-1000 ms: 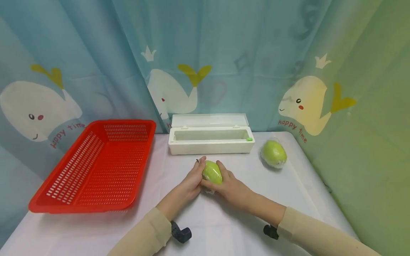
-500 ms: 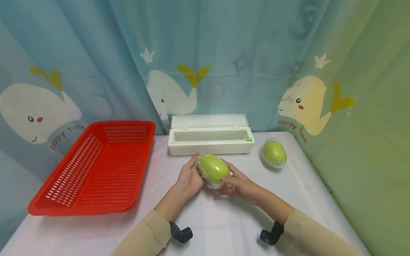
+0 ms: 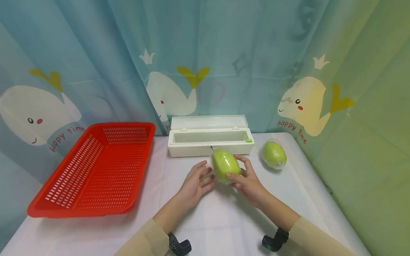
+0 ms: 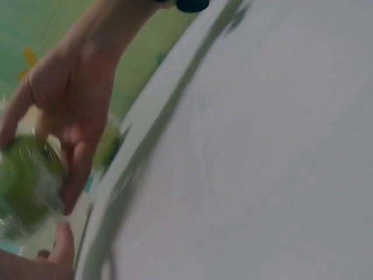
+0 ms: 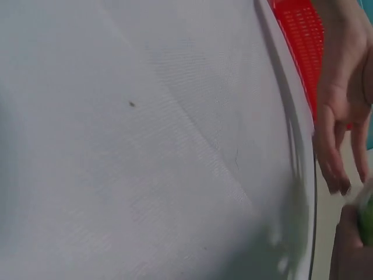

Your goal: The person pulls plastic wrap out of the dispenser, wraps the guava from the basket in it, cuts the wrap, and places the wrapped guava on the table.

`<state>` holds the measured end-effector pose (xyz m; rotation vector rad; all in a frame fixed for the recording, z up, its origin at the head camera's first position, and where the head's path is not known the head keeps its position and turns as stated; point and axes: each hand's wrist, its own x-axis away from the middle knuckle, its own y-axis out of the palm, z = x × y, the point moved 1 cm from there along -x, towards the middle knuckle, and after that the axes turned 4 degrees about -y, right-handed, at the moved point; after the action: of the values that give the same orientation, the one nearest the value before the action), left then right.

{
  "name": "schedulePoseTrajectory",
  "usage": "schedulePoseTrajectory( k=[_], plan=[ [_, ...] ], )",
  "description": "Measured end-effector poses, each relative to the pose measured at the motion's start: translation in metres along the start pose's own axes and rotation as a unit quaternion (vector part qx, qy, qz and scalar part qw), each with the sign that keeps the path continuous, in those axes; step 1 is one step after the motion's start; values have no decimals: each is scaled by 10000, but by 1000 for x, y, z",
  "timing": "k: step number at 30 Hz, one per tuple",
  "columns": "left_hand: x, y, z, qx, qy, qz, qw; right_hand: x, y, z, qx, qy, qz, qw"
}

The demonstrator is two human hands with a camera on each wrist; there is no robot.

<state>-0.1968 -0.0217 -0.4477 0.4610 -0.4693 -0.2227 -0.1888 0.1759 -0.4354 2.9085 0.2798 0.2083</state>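
Note:
My right hand [image 3: 251, 185] holds a green pear-like fruit [image 3: 225, 165] wrapped in clear plastic film, thumb on the near side and fingers round the right side. A dark stem pokes out at its upper left. My left hand [image 3: 195, 185] is just left of the fruit, fingers spread and slightly bent, with nothing in them. In the left wrist view the wrapped fruit [image 4: 26, 181] shows crinkled film, with the right hand [image 4: 73, 99] around it. The right wrist view catches only an edge of the fruit [image 5: 366, 219] and the left hand [image 5: 344, 99] with fingers extended.
Behind the hands stands a long white cling film dispenser [image 3: 211, 149], lid up, with a green slider. A second wrapped green fruit [image 3: 273, 155] lies at the back right. On the left is a red plastic basket [image 3: 137, 199]. Curtains rise behind and along the right.
The fruit has been turned and raised between both hands, then carried right and away in the right hand. My left hand has come off it and spread its fingers.

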Motion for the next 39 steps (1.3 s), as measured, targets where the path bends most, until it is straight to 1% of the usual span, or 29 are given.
schedulePoseTrajectory(
  k=[3,5,7,10,13,15,18,21,24,32,35,39],
  plan=[
    [5,11,-3,-355,-5,-357,9987,2,-3,-1,5,-2,232,9997],
    [5,18,-4,-513,25,-456,9976,4,-4,-2,2,23,279,9996],
    [3,24,-4,-581,90,-446,9973,6,-7,-2,40,67,304,9995],
    [-3,31,-6,-617,191,-361,9973,9,-13,-4,105,83,337,9993],
    [-11,37,-9,-698,247,-328,9967,12,-20,-5,217,34,377,9990],
    [-16,39,-11,-842,297,-329,9955,14,-25,-4,341,12,427,9985],
    [-21,42,-15,-1026,330,-360,9935,17,-30,-3,671,-26,580,9961],
    [-25,47,-19,-1189,288,-393,9917,21,-36,-2,1062,-57,788,9912],
    [-30,52,-23,-1264,216,-361,9911,25,-41,-2,1330,-80,971,9863],
    [-43,68,-35,-1455,160,-341,9886,30,-58,1,1416,-30,1306,9813],
    [-49,74,-39,-1389,188,-306,9897,30,-64,2,1462,-5,1424,9790],
    [-55,83,-41,-1391,239,-307,9895,29,-70,2,1407,-30,1507,9785]
  ],
)
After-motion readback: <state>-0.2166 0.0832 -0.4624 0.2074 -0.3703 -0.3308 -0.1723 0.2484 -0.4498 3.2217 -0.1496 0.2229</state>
